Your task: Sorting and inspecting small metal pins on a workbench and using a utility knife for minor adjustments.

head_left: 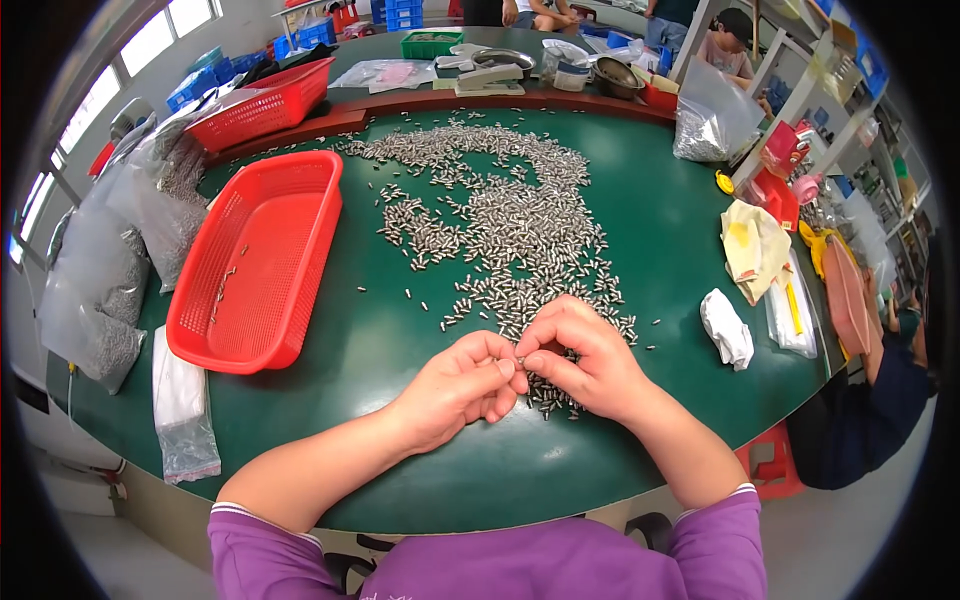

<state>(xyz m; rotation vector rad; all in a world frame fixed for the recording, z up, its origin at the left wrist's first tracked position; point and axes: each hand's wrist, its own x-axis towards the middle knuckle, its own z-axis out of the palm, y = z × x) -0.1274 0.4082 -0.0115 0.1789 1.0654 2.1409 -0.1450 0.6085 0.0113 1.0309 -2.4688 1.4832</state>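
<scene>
A broad heap of small silvery cylindrical metal parts (530,215) spreads over the green table (400,480). At the heap's near edge, my left hand (468,385) and my right hand (580,360) meet fingertip to fingertip. Between their thumbs and forefingers is one small metal part (521,362), mostly covered by the fingers. Both hands are closed in a pinch on it. More loose parts lie under and around my right hand. To the left stands a red perforated plastic basket (270,290), tilted toward me in the view, with a few metal parts on its bottom.
Clear bags of metal parts (110,290) line the left edge, near a folded plastic bag (183,410). On the right lie a white cloth (727,330), a cream glove (752,250) and a full bag (710,120). A scale (490,80) stands beyond the brown rim. People sit nearby.
</scene>
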